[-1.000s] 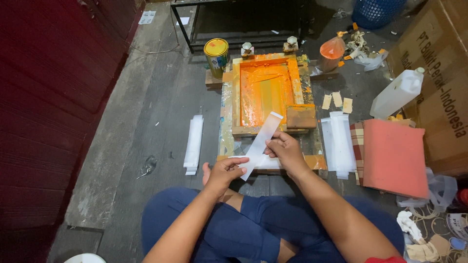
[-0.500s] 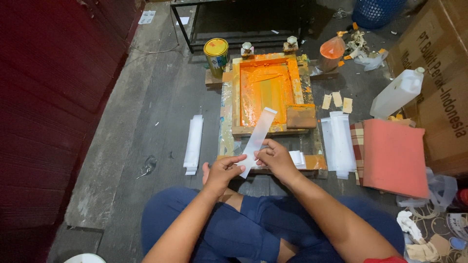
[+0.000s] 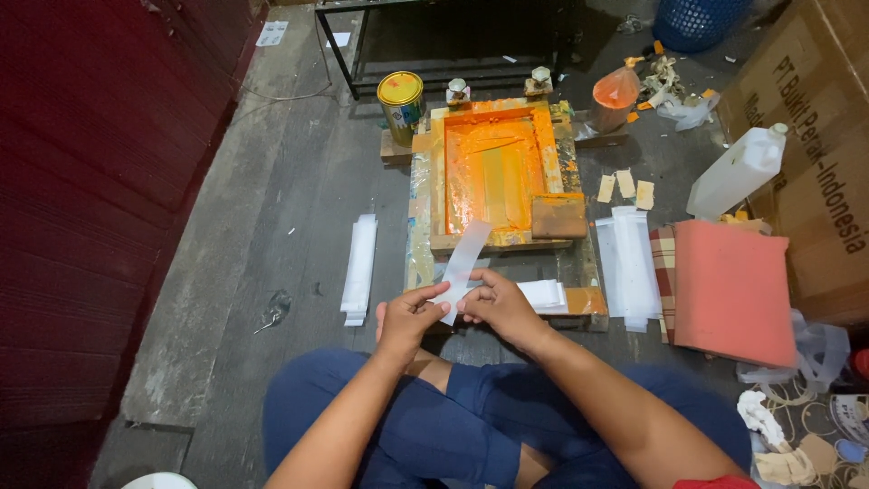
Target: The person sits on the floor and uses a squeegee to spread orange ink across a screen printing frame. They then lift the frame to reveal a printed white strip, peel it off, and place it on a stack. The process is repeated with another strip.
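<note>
Now you've drawn the white strip (image 3: 463, 263) back from the orange screen frame (image 3: 493, 172) at 12 o'clock; left hand (image 3: 405, 319) and right hand (image 3: 500, 306) both pinch its near end above your knees.

Person is wearing dark blue trousers (image 3: 407, 426), cloth creasing in soft folds over both legs. Both forearms are showing bare, no sleeves reaching them, no watch or bands at the wrists. Left hand (image 3: 407, 319) and right hand (image 3: 500, 308) are going ungloved, no rings visible on the 2. A bit of red fabric (image 3: 715, 483) is showing at bottom edge by the right arm, prob. a shirt.
</note>
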